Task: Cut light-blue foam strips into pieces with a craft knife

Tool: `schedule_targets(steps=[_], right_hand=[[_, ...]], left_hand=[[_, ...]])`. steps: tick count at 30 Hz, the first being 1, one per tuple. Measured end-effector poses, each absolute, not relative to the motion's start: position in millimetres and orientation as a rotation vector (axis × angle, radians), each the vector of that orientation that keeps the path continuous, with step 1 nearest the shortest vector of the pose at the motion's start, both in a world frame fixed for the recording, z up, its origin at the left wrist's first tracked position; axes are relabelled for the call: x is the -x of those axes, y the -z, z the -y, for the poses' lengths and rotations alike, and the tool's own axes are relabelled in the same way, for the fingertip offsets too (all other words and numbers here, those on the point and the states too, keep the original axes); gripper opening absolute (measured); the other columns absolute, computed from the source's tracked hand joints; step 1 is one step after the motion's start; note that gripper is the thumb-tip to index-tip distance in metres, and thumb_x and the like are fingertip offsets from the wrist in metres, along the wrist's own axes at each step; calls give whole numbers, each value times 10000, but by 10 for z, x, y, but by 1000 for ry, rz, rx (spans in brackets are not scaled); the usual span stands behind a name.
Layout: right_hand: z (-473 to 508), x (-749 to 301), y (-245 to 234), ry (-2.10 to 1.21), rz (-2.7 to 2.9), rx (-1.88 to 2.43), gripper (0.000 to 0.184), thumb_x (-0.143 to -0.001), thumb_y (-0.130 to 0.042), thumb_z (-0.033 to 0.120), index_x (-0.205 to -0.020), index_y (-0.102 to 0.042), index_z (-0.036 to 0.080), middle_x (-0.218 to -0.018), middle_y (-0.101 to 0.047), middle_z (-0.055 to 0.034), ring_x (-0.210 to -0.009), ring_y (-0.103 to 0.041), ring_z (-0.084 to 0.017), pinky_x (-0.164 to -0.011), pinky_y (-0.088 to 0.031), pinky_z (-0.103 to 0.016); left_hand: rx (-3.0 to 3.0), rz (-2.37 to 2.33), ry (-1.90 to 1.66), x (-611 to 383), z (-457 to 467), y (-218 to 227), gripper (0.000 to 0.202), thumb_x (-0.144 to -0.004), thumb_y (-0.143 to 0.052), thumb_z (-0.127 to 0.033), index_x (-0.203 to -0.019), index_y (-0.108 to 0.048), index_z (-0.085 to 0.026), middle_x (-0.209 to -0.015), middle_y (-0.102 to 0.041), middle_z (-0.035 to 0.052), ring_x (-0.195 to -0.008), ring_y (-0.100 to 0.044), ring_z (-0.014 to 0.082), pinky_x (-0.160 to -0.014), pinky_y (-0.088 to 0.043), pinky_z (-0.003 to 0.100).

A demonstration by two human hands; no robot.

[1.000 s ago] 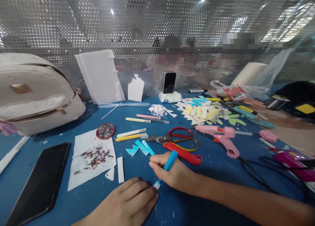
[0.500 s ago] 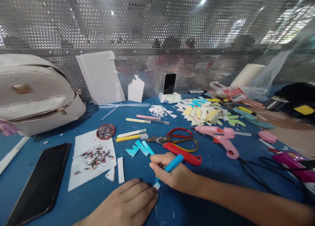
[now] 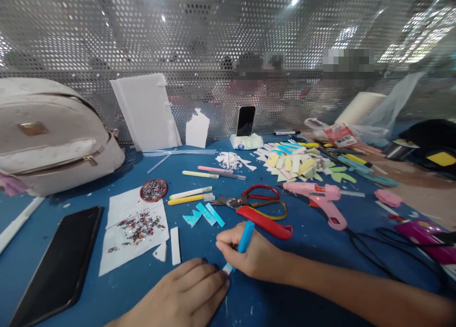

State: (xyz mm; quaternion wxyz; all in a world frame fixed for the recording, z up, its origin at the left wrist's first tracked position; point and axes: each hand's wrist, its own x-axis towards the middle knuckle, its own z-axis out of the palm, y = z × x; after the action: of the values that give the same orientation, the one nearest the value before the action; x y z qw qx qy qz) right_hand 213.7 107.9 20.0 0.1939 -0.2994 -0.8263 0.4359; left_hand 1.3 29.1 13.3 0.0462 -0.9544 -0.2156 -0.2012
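My right hand is closed round a blue marker, tilted with its upper end above my fingers. Its lower end meets a small foam strip, partly coloured blue. My left hand lies on the table with fingers together, pinning that strip at its fingertips; most of the strip is hidden beneath them. Just beyond my hands lie several blue-coloured foam pieces. A plain white strip and a small white triangle rest near my left hand.
Scissors, a red utility knife and a pink glue gun lie beyond my right hand. Paper with glitter, a black phone and a backpack are at left. Foam scraps are heaped farther back.
The blue marker has swung more upright, its upper end moving left. Its lower end has shifted slightly right and down along the strip. My left hand stays in place.
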Motion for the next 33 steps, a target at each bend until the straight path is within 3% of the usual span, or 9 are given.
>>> schedule_targets(steps=[33], right_hand=[[-1091, -2142, -234, -1183, 2376, 801, 394, -914, -457, 188, -606, -211, 204, -561, -187, 79, -522, -223, -85, -502, -197, -263]], left_hand=[[2885, 652, 652, -22, -288, -124, 370, -1072, -308, -137, -1286, -605, -83, -1213, -684, 80, -1093, -656, 180, -1022, -516, 306]])
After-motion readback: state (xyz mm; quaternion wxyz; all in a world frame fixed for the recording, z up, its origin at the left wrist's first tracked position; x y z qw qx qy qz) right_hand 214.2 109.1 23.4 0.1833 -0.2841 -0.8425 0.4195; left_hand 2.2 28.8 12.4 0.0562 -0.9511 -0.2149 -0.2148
